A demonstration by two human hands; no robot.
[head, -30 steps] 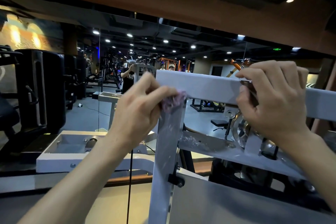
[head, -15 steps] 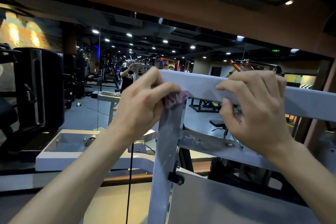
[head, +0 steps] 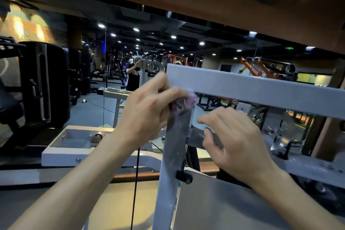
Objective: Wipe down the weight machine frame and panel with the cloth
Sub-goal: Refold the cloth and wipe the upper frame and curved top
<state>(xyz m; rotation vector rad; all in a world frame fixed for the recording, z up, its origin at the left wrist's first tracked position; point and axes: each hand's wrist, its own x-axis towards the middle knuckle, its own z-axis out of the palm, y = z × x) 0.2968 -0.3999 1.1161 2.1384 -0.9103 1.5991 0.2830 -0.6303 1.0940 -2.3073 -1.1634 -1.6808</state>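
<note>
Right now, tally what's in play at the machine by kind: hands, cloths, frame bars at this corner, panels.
Hands: 2, the left hand gripping the cloth, the right hand below the top bar
Cloths: 1, the purple cloth
Frame bars: 2, the top bar and the upright post
Panels: 1, the grey panel
Total: 6

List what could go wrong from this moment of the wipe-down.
1. The left hand grips only a small purple cloth bunched at the corner of the white frame, so bare fingers may rub the metal instead.
2. The right hand sits by the cross plate behind the upright, where edges could nick or pinch fingers.
3. The smudged upright below the cloth may get skipped.
</note>
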